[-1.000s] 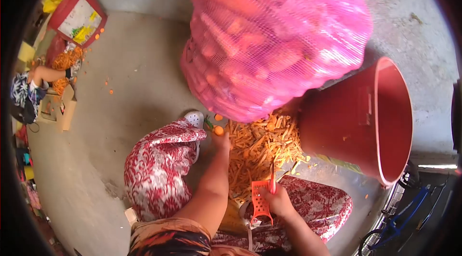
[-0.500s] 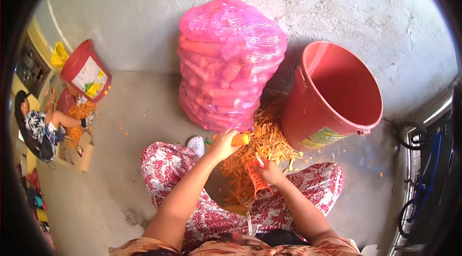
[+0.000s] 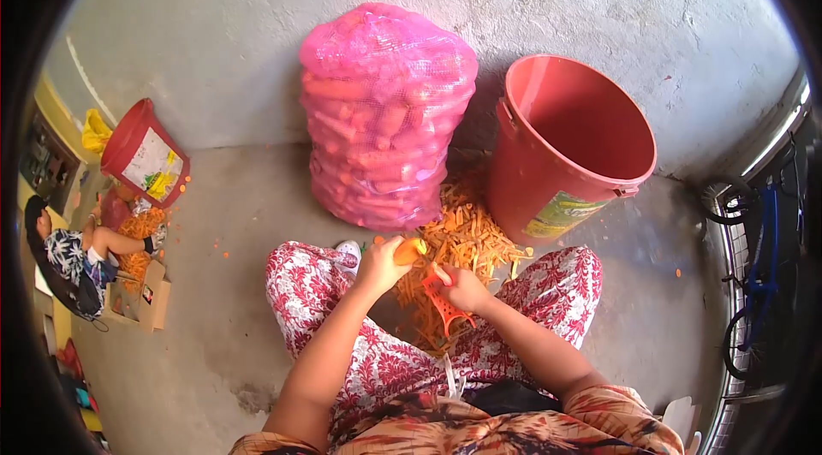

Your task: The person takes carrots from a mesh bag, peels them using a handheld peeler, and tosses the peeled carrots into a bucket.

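Note:
My left hand [image 3: 379, 267] is closed around a yellow-orange carrot [image 3: 412, 250], whose end points right toward my other hand. In my right hand [image 3: 467, 291] is an orange peeler [image 3: 444, 308] with a flat body full of holes, hanging down toward my lap. Its working end is close to the carrot, but whether they touch I cannot tell. Beneath and beyond both hands lies a heap of orange peelings [image 3: 469, 237] on the floor between my patterned trouser legs.
A tall pink mesh sack of carrots [image 3: 385, 125] stands against the wall. Right of it is a large red bin [image 3: 548, 198]. Far left, another person [image 3: 68, 254] sits near a red bucket [image 3: 128, 134], peelings and a cardboard box [image 3: 154, 297]. A blue bicycle [image 3: 758, 284] is at right.
The view has shifted, so sack and bin appear further left. My right hand and the peeler have moved slightly left, nearer the carrot, which now tilts a little differently.

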Available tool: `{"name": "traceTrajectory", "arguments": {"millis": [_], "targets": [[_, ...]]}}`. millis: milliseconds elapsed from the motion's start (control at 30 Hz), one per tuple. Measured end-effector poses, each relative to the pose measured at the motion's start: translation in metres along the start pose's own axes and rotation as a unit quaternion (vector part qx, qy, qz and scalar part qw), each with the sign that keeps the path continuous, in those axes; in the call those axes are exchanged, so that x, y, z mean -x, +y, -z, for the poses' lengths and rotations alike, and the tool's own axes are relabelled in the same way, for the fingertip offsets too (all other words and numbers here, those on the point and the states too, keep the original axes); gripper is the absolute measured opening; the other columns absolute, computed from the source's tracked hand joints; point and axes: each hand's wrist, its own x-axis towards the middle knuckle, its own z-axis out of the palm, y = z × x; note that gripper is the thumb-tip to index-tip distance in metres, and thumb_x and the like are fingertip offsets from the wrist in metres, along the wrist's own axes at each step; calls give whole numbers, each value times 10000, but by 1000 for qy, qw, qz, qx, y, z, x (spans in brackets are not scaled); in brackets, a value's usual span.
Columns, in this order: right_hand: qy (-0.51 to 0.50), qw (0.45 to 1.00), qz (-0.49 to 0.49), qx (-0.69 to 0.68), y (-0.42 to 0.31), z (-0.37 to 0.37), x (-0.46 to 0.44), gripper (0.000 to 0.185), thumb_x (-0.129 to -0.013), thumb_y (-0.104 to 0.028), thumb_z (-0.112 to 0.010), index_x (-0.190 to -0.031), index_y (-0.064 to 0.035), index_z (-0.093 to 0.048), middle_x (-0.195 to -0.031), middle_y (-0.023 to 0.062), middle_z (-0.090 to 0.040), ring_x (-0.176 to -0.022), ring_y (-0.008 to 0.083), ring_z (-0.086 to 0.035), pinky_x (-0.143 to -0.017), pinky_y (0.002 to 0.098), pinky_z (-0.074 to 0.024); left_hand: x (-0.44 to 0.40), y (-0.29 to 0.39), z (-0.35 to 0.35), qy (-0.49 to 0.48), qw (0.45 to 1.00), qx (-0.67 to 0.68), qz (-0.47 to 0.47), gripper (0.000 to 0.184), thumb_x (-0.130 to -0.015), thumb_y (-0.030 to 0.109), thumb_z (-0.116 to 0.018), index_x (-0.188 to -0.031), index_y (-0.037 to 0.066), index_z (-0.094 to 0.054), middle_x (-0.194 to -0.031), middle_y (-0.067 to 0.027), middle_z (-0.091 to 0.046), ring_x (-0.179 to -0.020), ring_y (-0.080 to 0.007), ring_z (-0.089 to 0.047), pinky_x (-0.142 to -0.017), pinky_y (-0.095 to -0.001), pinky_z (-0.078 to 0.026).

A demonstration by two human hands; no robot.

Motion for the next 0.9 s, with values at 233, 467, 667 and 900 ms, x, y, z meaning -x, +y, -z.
{"name": "traceTrajectory", "arguments": {"millis": [233, 467, 667, 900], "targets": [[29, 999, 6, 35, 15, -12, -7, 197, -694, -120, -512, -865, -21, -510, -750, 184, -571, -746, 328, -564, -657, 374, -435, 5, -14, -16, 44, 998, 12, -34, 340, -575, 121, -689, -872, 30, -551, -739, -166, -577, -717, -324, -570, -625, -365, -446], [-1, 998, 25, 59, 23, -10, -12, 226, -711, -203, -510, -803, 3, -522, -761, 238, -557, -772, 394, -533, -670, 426, -428, 8, 1, -10, 29, 999, -32, 0, 329, -576, 112, -683, -857, 17, -542, -781, -160, -573, -733, -328, -562, -621, -385, -447], [12, 994, 67, 84, 39, -21, -18, 219, -695, -200, -524, -774, 3, -514, -710, 212, -549, -717, 369, -540, -636, 405, -425, 5, -4, -8, 10, 999, -31, -22, 328, -588, 112, -668, -873, 15, -538, -797, -160, -582, -758, -331, -563, -626, -382, -451], [-40, 996, 43, 74, 31, -5, -18, 237, -683, -204, -501, -774, 13, -533, -773, 233, -556, -790, 383, -529, -682, 426, -423, 2, -8, -13, -72, 995, 62, 13, 332, -596, 106, -654, -894, 21, -533, -812, -180, -573, -752, -339, -561, -635, -377, -451]]}}
